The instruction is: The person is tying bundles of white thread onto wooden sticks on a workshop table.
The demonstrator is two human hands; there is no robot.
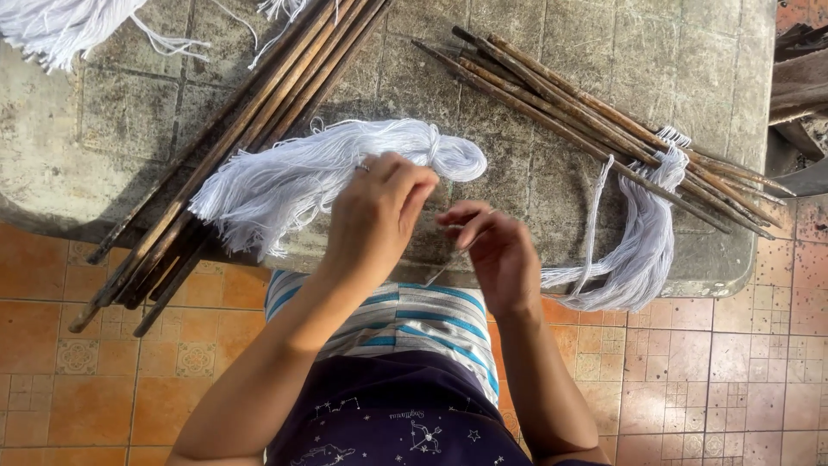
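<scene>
Setting: grey stone worktop [129, 112] above an orange tiled floor [742, 380].
Left hand [377, 216]: fingers pinched on a white yarn bundle [328, 168] beside dark sticks [216, 164].
Right hand [493, 250]: fingers curled, pinching a thin strand.
Farther: second stick bundle [604, 125] and yarn hank [642, 250] hanging off the edge.

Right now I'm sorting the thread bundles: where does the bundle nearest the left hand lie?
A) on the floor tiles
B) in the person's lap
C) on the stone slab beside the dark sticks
C: the white bundle lies on the slab, beside the sticks.
</scene>
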